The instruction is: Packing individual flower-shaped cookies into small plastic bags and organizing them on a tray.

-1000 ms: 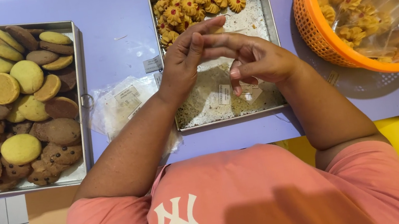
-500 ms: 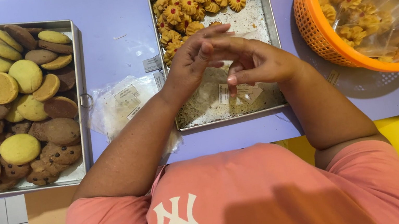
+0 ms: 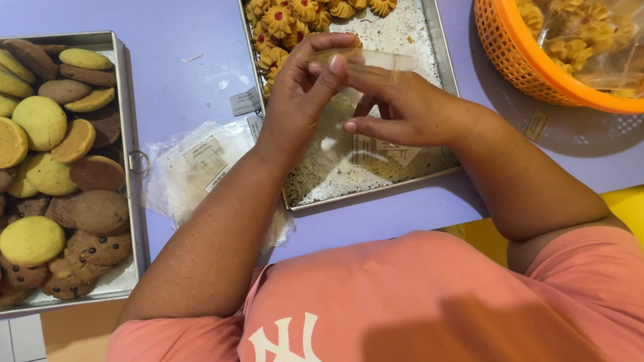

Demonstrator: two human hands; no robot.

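Both hands work over a square metal tray (image 3: 436, 36) that holds several small yellow flower-shaped cookies (image 3: 313, 4) with red centres at its far end and crumbs elsewhere. My left hand (image 3: 301, 95) and my right hand (image 3: 408, 104) together pinch a small clear plastic bag (image 3: 372, 58) held just above the tray. Whether a cookie is inside the bag is hidden by the fingers.
A large metal tray (image 3: 129, 150) at the left is piled with round yellow, brown and chocolate-chip cookies. Clear empty bags with labels (image 3: 196, 166) lie between the trays. An orange basket (image 3: 515, 50) of bagged cookies stands at the right on the purple table (image 3: 175, 50).
Both hands have shifted slightly toward the far end of the tray, and the fingers have closed on the clear bag's upper edge.
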